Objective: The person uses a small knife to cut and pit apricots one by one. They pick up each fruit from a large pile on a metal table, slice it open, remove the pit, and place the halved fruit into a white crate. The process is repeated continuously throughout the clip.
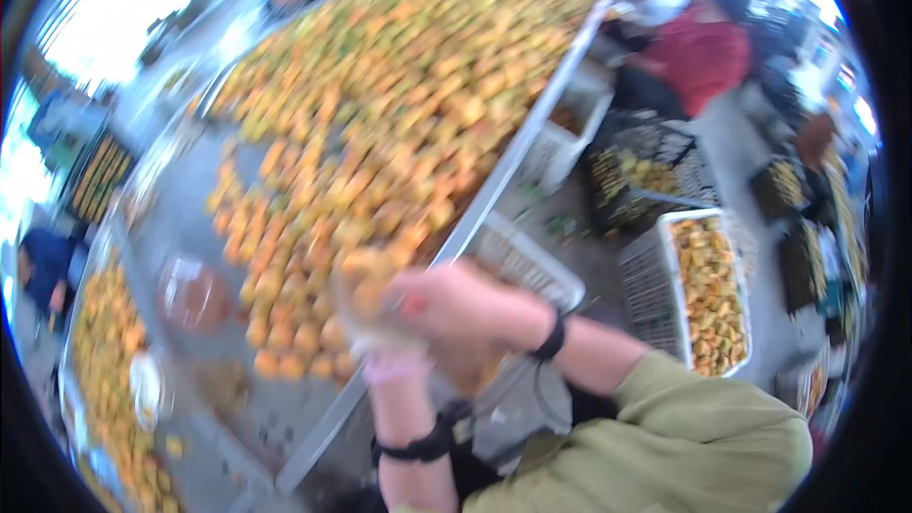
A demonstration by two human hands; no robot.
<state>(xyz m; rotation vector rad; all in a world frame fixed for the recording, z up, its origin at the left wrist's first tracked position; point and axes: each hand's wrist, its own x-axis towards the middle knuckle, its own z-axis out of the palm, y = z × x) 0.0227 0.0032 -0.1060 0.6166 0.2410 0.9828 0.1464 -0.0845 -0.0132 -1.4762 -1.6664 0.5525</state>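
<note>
My left hand [360, 320], in a pale glove with a pink cuff, is held over the near edge of a metal-rimmed table [491, 189]. An orange fruit [367, 271] appears to be in its grasp, though motion blur softens the outline. Close against it is my right hand [456, 299], bare and with curled fingers. What the right fingers hold, if anything, is hidden. Both wrists carry black bands. Beyond the hands spreads a large heap of orange-yellow fruit [399, 121] on the table.
A brown-red round container [192, 292] and a white bowl [146, 388] stand left, near a second strip of fruit [107, 342]. At right are a white crate of cut or peeled pieces [712, 292], another white crate [534, 263], and a person in red [698, 57].
</note>
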